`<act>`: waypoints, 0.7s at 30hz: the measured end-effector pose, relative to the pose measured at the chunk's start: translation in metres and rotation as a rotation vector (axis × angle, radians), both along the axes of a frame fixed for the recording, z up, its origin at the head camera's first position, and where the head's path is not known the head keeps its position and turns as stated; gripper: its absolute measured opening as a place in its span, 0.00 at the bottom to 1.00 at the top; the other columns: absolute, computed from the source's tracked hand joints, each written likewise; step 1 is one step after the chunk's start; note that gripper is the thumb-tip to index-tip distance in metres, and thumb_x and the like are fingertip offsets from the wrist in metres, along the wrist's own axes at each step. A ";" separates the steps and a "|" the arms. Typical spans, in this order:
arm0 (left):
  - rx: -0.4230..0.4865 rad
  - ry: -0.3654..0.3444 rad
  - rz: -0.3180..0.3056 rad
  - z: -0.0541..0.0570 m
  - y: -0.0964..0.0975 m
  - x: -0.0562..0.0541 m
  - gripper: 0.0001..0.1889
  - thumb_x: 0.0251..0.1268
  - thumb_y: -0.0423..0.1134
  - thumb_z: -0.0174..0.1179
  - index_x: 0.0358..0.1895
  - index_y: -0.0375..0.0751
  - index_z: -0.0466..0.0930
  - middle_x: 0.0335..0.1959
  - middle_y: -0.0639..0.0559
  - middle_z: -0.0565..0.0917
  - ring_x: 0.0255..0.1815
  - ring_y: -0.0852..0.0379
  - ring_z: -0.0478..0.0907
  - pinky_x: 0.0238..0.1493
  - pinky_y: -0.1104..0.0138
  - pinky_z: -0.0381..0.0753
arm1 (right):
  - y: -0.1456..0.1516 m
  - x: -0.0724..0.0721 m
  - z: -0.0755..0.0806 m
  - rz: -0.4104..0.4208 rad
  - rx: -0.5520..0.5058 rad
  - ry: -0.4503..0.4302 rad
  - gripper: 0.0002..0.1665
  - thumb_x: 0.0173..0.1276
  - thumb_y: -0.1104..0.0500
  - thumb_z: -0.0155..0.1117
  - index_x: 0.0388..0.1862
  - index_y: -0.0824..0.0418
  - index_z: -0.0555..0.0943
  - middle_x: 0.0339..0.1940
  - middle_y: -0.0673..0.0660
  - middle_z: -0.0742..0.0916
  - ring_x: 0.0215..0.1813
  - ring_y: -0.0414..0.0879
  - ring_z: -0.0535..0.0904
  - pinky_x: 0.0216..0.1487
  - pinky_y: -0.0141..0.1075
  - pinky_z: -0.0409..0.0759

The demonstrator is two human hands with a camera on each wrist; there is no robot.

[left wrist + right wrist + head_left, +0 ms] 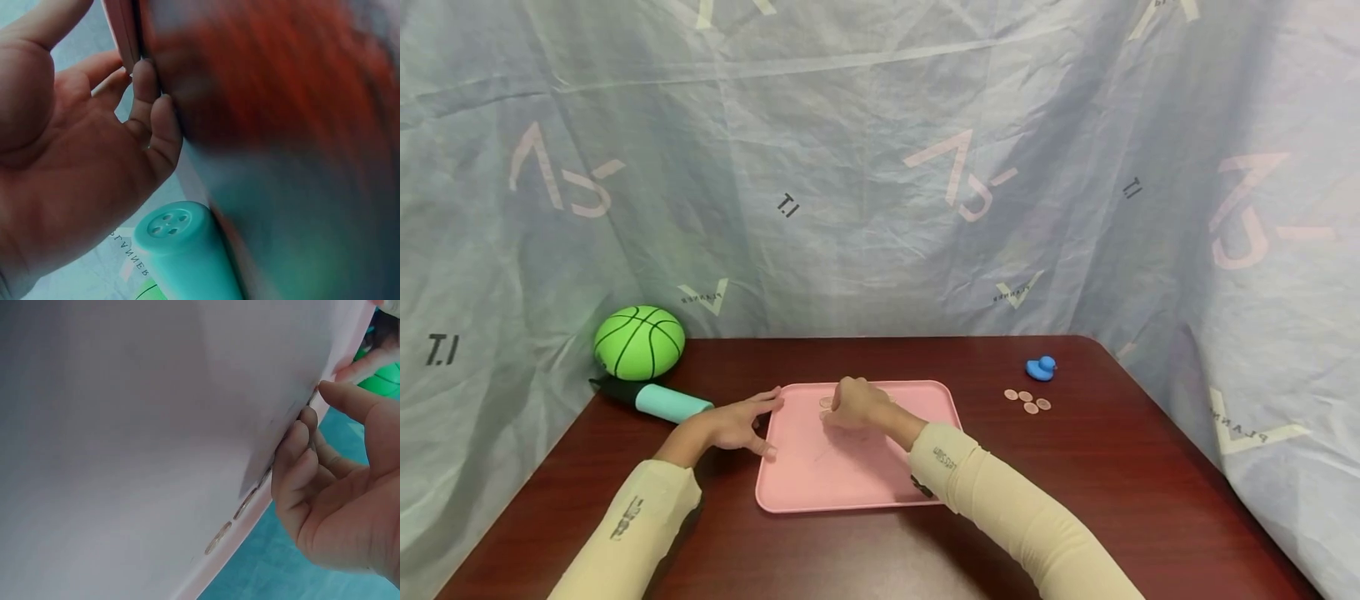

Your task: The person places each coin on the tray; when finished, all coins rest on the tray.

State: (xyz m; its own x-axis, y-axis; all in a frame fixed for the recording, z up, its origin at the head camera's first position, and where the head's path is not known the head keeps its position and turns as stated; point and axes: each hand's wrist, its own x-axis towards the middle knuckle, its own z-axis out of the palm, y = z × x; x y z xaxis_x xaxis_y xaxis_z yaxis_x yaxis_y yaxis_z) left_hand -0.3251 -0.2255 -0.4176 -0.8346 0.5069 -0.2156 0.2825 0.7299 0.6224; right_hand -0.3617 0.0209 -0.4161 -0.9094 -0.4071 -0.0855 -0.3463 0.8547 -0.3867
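Note:
A pink tray [820,492] lies on the dark red table. My left hand [733,425] rests at its left edge, thumb and fingers spread apart; in the left wrist view its fingertips touch the tray's side. Over the far part of the tray is my right hand [859,404], fingers curled down. In the right wrist view its thumb and fingertips close around the edges of a small coin [314,395] at the tray surface. More coins [219,537] lie in a row along the tray's far rim, partly hidden by the hand. One coin [826,402] shows beside the right hand.
Right of the tray lie several loose coins [1026,397], with a blue toy duck [1041,368] behind them. A green ball [640,342] sits at the back left. In front of it lies a turquoise cylinder [672,403] with a black tapered end, close to my left hand.

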 end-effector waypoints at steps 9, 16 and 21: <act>-0.004 -0.005 0.007 -0.001 -0.001 -0.001 0.54 0.51 0.46 0.76 0.77 0.30 0.52 0.80 0.34 0.44 0.73 0.32 0.59 0.68 0.47 0.66 | 0.049 0.000 0.018 0.024 -0.142 0.045 0.11 0.60 0.49 0.73 0.34 0.55 0.86 0.31 0.46 0.87 0.34 0.39 0.81 0.36 0.36 0.80; -0.017 -0.033 0.025 0.001 -0.001 -0.001 0.54 0.52 0.46 0.76 0.77 0.32 0.52 0.80 0.36 0.43 0.70 0.30 0.64 0.68 0.47 0.67 | 0.114 -0.002 0.028 -0.007 -0.250 0.135 0.10 0.57 0.54 0.75 0.33 0.58 0.87 0.29 0.48 0.87 0.35 0.40 0.82 0.41 0.37 0.80; -0.006 -0.034 0.015 0.002 -0.001 -0.001 0.54 0.51 0.46 0.76 0.77 0.31 0.52 0.80 0.34 0.43 0.73 0.31 0.60 0.69 0.47 0.65 | 0.160 -0.004 0.029 -0.041 -0.255 0.152 0.08 0.60 0.57 0.72 0.35 0.61 0.86 0.29 0.50 0.87 0.33 0.42 0.81 0.38 0.38 0.80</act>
